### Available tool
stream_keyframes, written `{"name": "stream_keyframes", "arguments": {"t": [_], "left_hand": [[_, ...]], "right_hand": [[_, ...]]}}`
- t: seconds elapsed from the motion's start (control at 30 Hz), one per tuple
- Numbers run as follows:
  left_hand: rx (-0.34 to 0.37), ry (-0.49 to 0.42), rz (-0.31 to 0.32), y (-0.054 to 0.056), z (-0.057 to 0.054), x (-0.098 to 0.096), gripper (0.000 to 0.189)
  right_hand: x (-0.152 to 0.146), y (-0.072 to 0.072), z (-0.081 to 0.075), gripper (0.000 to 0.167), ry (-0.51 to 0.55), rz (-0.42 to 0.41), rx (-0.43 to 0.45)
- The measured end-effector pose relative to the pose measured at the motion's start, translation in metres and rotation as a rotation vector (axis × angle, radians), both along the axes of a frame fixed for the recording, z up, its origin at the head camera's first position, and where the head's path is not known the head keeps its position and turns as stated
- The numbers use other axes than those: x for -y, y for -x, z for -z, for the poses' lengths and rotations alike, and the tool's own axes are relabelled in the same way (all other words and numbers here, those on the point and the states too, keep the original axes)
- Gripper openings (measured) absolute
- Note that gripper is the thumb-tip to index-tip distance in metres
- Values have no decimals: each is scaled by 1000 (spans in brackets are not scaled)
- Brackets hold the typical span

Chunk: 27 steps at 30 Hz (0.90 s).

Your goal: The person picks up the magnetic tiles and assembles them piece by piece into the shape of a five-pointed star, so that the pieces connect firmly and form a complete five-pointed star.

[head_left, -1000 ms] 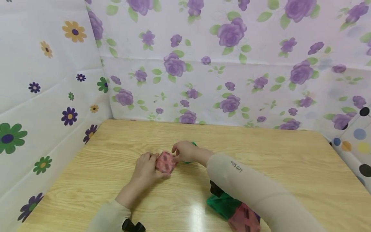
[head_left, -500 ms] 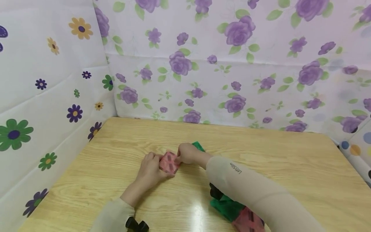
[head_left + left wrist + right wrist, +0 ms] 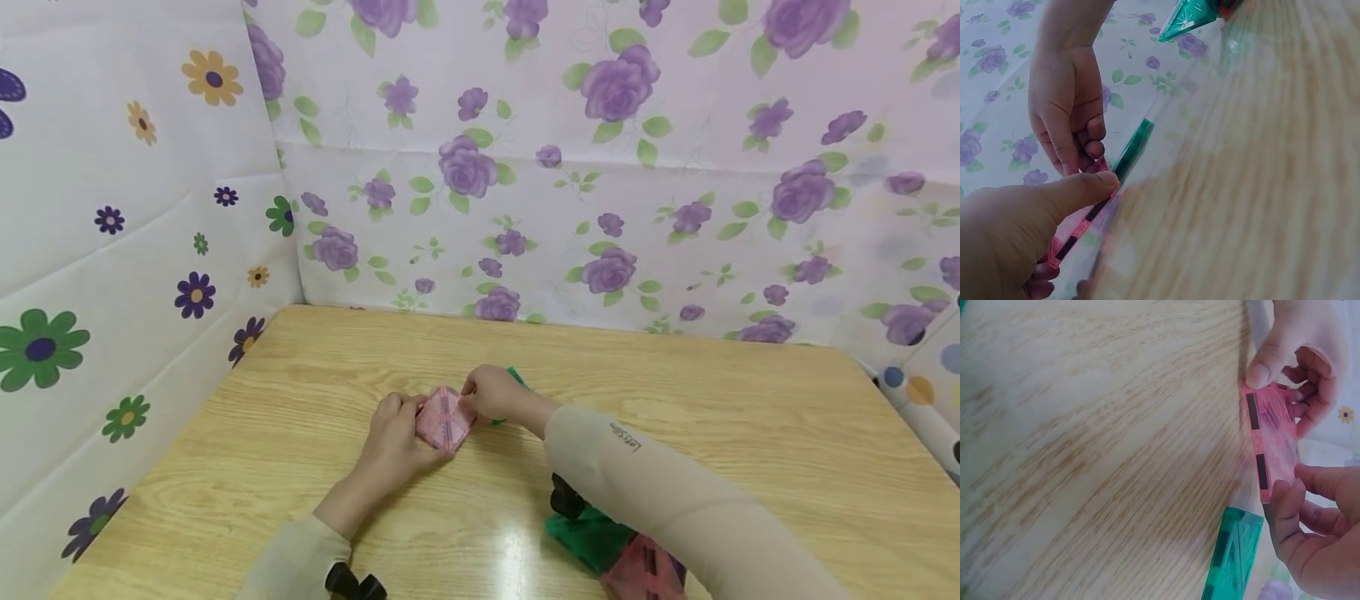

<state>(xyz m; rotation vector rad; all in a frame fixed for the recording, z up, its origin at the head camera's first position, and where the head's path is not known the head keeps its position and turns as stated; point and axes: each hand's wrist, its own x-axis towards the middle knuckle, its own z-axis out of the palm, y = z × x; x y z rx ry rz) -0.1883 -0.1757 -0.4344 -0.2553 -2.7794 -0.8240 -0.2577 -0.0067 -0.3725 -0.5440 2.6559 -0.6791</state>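
Observation:
Pink translucent magnetic tiles (image 3: pixel 446 421) are held between both hands a little left of the table's middle. A line runs down their middle in the head view, and black magnets show along an edge in the right wrist view. My left hand (image 3: pixel 395 437) grips the left side, its thumb along the near edge in the left wrist view. My right hand (image 3: pixel 501 393) pinches the other side with thumb and finger, as the right wrist view shows. Just behind that hand lies a green translucent magnetic tile (image 3: pixel 1232 553), mostly hidden by it in the head view.
Under my right forearm sits a group of joined tiles, with a green part (image 3: pixel 588 540), a pink part (image 3: pixel 639 571) and a bit of purple; the sleeve covers some of it. A flowered cloth (image 3: pixel 480 208) hangs behind the wooden table (image 3: pixel 712 417).
The pink tiles have turned in the hands: a flat face with dark magnet bars showed before, and a middle line shows now. Both hands have shifted slightly right in the head view.

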Motion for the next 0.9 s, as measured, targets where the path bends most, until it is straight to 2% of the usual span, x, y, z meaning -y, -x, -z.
{"name": "stream_keyframes", "arguments": {"t": [0.2, 0.43, 0.6, 0.7, 0.9], "left_hand": [[48, -89, 56, -1, 0, -3, 84], [53, -98, 93, -1, 0, -4, 85], [58, -148, 98, 0, 0, -3, 69], [48, -198, 102, 0, -2, -4, 59], [14, -256, 102, -3, -10, -5, 49]], "right_hand": [[-4, -4, -3, 17, 59, 31, 45], [-9, -5, -1, 14, 79, 47, 28], [-12, -6, 0, 10, 100, 56, 33], [-15, -7, 0, 9, 147, 56, 44], [-19, -6, -4, 6, 237, 26, 39]]}}
